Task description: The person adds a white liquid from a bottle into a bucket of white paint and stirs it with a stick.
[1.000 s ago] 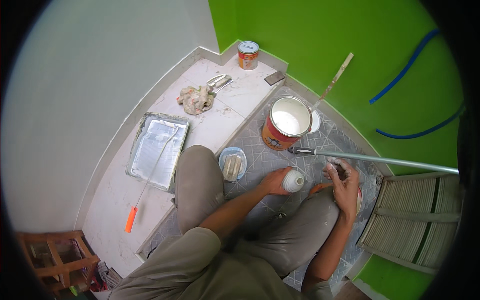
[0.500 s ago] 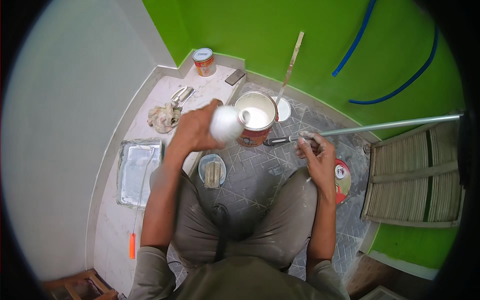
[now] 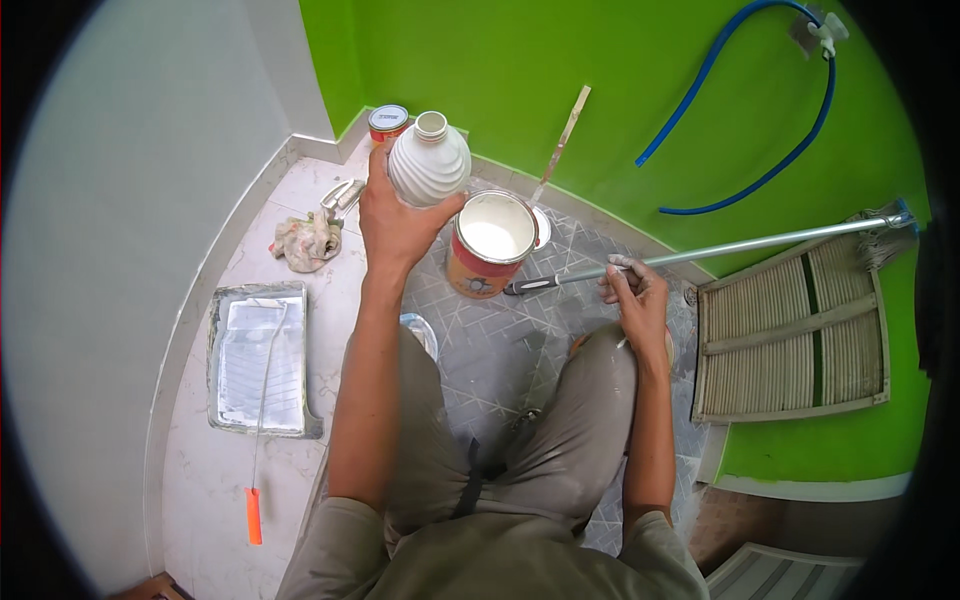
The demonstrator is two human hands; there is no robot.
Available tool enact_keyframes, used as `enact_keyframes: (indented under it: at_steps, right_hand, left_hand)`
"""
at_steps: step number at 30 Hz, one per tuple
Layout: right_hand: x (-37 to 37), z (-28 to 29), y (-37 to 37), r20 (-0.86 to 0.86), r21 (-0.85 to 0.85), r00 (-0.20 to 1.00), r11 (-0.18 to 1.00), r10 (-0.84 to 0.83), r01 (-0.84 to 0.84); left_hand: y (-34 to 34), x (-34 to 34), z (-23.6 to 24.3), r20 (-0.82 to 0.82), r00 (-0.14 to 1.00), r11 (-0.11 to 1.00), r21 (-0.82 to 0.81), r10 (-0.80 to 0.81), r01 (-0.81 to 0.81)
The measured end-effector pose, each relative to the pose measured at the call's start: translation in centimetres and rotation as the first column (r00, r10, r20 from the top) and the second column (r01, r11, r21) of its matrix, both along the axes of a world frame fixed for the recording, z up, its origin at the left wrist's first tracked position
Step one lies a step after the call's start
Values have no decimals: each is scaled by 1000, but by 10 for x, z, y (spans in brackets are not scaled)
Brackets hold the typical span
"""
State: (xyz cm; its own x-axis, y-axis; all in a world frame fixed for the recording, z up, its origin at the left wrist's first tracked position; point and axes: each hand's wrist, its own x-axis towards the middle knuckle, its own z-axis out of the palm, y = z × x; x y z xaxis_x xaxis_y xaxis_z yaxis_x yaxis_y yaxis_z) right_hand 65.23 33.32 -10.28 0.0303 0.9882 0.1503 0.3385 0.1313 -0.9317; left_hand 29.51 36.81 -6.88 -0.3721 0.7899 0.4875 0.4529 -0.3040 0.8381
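Note:
My left hand [image 3: 397,222] is wrapped round a white ribbed plastic bottle [image 3: 430,168]. The bottle is upright with its uncapped mouth showing, just up and left of an open paint can [image 3: 482,272]. White paint fills part of that can, which stands on the grey floor. Above my right knee, my right hand [image 3: 638,296] has its fingers curled and pinched together, with whitish smears on the fingertips. Whatever they hold, if anything, is too small to make out. A metal pole [image 3: 720,249] with a dark grip passes behind this hand.
On the pale ledge at left lie a paint tray [image 3: 219,345], a roller with an orange handle [image 3: 253,516] and a crumpled rag [image 3: 305,243]. A small closed can [image 3: 388,122] stands behind. At right, a slatted wooden panel [image 3: 790,340] leans against the green wall [image 3: 520,60].
My left hand has brought the bottle from a tilt beside the paint can to upright, farther up and left. My right hand keeps its pinch. The view has shifted a little.

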Motion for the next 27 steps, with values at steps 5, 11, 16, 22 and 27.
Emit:
enact_keyframes:
  at_steps: [5, 11, 16, 22, 27]
  right_hand:
    - [-19, 27, 23, 263, 71, 960, 991, 93, -115]
    - [-89, 79, 86, 733, -65, 620, 936, 279, -345]
    - [-106, 24, 174, 870, -175, 280, 786, 405, -593]
    - [-140, -52, 225, 596, -586, 215, 603, 773, -541]
    - [-146, -112, 248, 532, -679, 180, 544, 827, -493]
  left_hand:
    - [6, 21, 5, 70, 997, 1000, -9, 23, -22]
    - [21, 29, -9, 112, 982, 988, -12, 152, -151]
    - [40, 28, -29, 96, 979, 983, -10, 181, -181]
    - [59, -33, -69, 24, 981, 981, 16, 193, -193]
    - [62, -71, -88, -1, 998, 997, -57, 61, -61]
